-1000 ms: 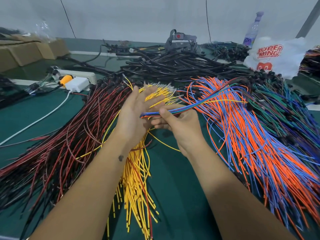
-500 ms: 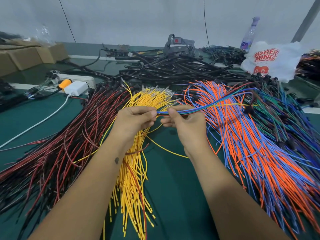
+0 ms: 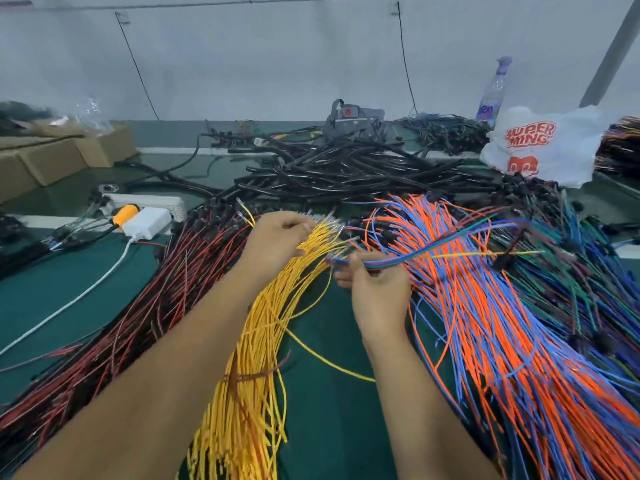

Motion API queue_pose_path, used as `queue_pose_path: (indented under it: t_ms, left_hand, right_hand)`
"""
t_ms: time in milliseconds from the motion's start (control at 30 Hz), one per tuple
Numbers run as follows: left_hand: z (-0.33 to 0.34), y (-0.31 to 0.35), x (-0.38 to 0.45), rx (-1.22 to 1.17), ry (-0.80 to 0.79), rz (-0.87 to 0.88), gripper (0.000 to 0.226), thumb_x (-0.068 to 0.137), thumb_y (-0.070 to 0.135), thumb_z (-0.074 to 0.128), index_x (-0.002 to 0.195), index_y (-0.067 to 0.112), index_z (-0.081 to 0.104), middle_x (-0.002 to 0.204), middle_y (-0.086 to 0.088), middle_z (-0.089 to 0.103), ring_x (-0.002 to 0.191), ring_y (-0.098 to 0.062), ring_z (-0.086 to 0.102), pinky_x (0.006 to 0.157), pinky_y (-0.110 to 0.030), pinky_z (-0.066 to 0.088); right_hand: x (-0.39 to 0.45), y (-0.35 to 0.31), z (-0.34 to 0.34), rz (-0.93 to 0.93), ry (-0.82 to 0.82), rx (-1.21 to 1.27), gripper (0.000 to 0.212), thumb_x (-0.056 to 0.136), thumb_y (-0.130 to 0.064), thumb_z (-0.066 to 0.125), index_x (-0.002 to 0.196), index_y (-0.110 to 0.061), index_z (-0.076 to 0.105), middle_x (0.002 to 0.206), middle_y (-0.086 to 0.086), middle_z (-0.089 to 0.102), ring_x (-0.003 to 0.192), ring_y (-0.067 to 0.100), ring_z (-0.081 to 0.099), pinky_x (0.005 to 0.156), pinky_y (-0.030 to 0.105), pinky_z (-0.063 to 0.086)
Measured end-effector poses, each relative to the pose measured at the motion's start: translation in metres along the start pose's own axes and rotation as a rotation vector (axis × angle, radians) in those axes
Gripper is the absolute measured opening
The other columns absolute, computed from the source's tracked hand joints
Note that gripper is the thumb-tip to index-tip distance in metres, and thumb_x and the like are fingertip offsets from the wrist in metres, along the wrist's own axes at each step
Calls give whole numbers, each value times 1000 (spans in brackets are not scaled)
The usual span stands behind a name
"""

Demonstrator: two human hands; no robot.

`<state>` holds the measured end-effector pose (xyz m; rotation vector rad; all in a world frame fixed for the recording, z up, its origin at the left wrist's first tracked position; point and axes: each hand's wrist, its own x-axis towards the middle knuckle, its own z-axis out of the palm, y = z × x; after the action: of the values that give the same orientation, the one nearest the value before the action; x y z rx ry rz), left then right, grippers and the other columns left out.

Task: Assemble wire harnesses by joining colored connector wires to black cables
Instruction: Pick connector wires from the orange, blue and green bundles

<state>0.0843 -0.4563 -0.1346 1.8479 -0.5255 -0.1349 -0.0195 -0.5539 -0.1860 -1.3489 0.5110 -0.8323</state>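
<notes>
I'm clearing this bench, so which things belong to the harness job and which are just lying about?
Job: small mixed-colour wire bundle gripped by right hand; yellow wire pile under left hand; orange-and-blue wires; black cable heap.
Lying about: white printed plastic bag; clear plastic bottle; cardboard boxes.

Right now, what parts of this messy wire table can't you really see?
Head view only:
- Left hand: its fingertips are blurred among the yellow wires, so whether it pinches one is unclear.
- Wire bundle in the right hand: its near ends are too small to read.
- Orange and blue wires: cut off by the bottom edge.
- Bottle label: too blurred.
</notes>
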Motion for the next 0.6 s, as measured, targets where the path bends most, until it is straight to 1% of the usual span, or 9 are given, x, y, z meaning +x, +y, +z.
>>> queue_pose_path:
  t_ms: [67,133,233,267,333,433,500,567,600]
  left_hand:
    - [8,-2,21,142,24,55,17,95,17,54,98,18,71,98,5,67,95,-12,61,81,-31,51]
    - [20,-6,41,250,35,85,17,95,16,53,99,24,67,100,9,63,93,-11,58,81,-27,42]
    - [41,-11,71,365,9,92,25,93,12,53,114,22,63,117,0,62,98,-24,59,83,-31,45]
    - [47,-12,82,423,0,127,29,93,11,54,119,20,62,124,-2,60,104,-24,59,90,-32,44]
    - [55,-13,106,491,3,195,33,92,9,55,123,15,60,132,-4,56,115,-22,54,97,-27,38]
    - [63,-21,140,507,-1,89,38,93,18,56,131,16,54,136,-8,53,112,-25,54,94,-30,41]
    - [70,-31,153,702,-73,-34,53,91,35,58,140,19,43,143,-9,45,122,-31,47,100,-40,40]
    - [75,-38,159,920,-111,-77,66,88,45,59,144,22,35,147,-9,37,131,-36,36,105,-47,32]
    - [76,-38,162,952,-108,-79,68,87,47,60,144,23,34,146,-9,36,131,-37,35,105,-49,29]
  right_hand:
    - [-1,1,0,-7,-23,-52,23,92,1,57,75,-14,62,70,8,73,57,16,69,58,29,56]
    - [-1,2,0,-20,-31,-104,26,91,0,58,72,-17,62,67,1,72,56,13,68,59,31,56]
    - [-4,1,0,-42,-77,-208,28,90,-4,61,69,-23,61,59,-13,67,55,4,64,58,22,52]
    - [-4,1,0,-51,-97,-238,28,90,-6,62,69,-25,62,59,-16,66,55,2,64,57,18,50]
    - [-5,1,1,-57,-120,-290,29,89,-11,63,67,-30,61,63,-15,67,58,1,65,59,19,51]
    - [-3,2,4,-3,-154,-294,33,90,-15,61,70,-41,63,71,-14,69,63,5,66,66,28,55]
    - [-1,2,6,35,-174,-294,40,91,-16,61,74,-52,60,74,-16,68,64,8,66,70,34,56]
    - [0,3,7,55,-176,-300,42,90,-17,61,72,-55,59,72,-19,68,64,8,67,70,35,56]
    - [0,3,8,61,-173,-298,42,90,-17,61,72,-54,59,72,-18,67,63,8,67,70,35,56]
